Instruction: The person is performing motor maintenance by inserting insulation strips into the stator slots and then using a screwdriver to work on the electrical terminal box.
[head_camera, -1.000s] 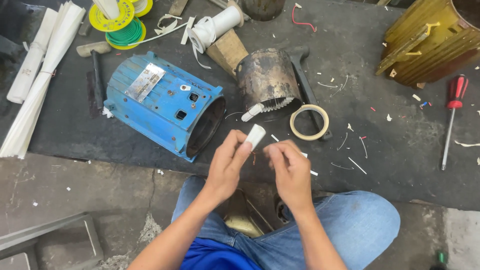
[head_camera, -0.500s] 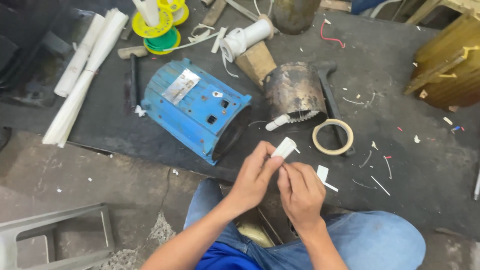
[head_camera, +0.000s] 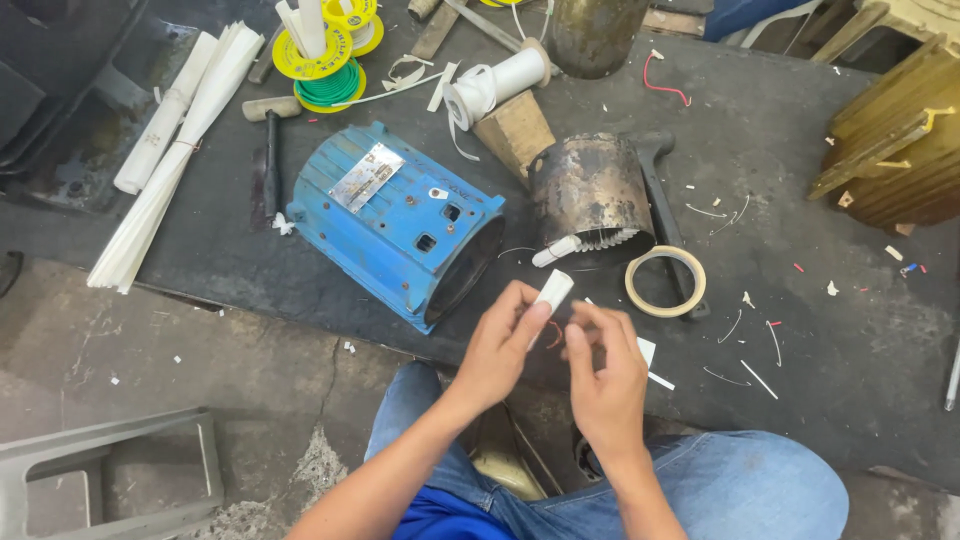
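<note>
At centre, just above the knees, the left hand (head_camera: 497, 350) pinches a white sleeve (head_camera: 551, 291) between thumb and fingers, its upper end poking out toward 1 o'clock. Close at 3 o'clock, the right hand (head_camera: 606, 368) curls its fingers together on something too small to make out. A blue casing (head_camera: 395, 220) lies at 10 o'clock, a tape ring (head_camera: 666, 281) at 2 o'clock beside a rusty stator (head_camera: 588, 192). Yellow housing (head_camera: 895, 140) is cut off at the right edge.

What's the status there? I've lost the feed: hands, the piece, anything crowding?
Left hand fingers pinch a white sleeve. Right hand at a thin reddish wire. Blue motor housing close left, tape ring right; neither blocking.
</note>
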